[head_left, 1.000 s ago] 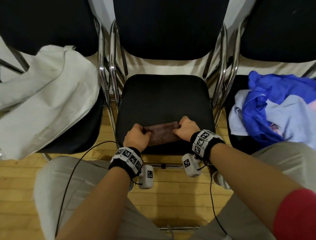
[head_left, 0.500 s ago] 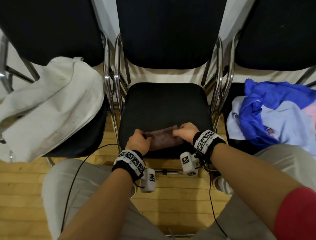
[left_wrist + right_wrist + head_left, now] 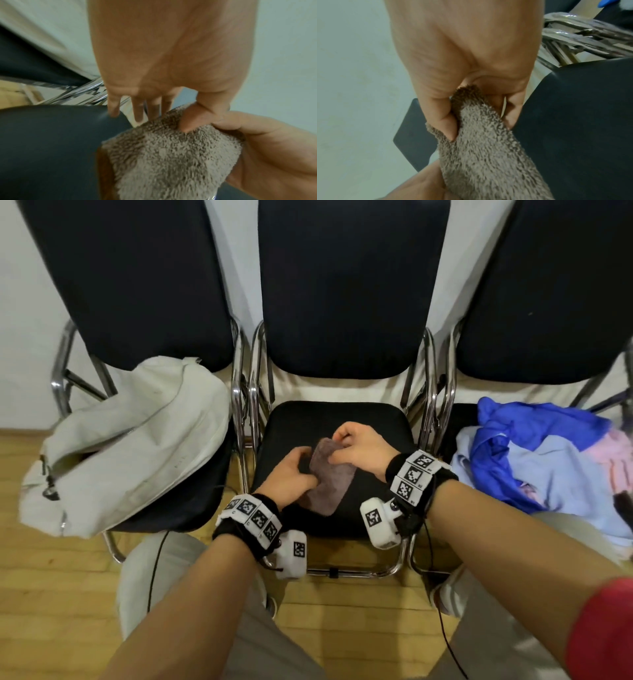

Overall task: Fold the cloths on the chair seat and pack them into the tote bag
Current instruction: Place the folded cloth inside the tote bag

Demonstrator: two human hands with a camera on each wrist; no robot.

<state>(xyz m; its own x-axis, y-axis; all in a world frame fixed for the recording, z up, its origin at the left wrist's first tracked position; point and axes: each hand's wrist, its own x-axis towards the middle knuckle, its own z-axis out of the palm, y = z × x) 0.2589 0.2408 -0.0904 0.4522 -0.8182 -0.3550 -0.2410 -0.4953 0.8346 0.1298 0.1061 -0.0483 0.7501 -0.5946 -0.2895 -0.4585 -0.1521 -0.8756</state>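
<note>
A folded brown fluffy cloth (image 3: 330, 484) is held just over the middle chair seat (image 3: 373, 419), its long side running from near to far. My left hand (image 3: 305, 470) grips its left edge, the thumb (image 3: 188, 121) pressing into the pile of the cloth (image 3: 171, 162). My right hand (image 3: 342, 445) pinches the far end of the cloth (image 3: 488, 155) between thumb (image 3: 447, 125) and fingers (image 3: 511, 119). The white tote bag (image 3: 130, 446) lies slumped on the left chair, its mouth towards the lower left.
A heap of blue, pale blue and pink cloths (image 3: 548, 460) covers the right chair seat. Chrome chair frames (image 3: 243, 412) stand between the seats. Three dark backrests (image 3: 349, 285) rise behind. My knees and the wood floor (image 3: 51, 594) are below.
The cloth lay crosswise at the seat's front edge with a hand on each end. Both hands have moved it further onto the seat and turned it lengthwise, the right hand now at its far end.
</note>
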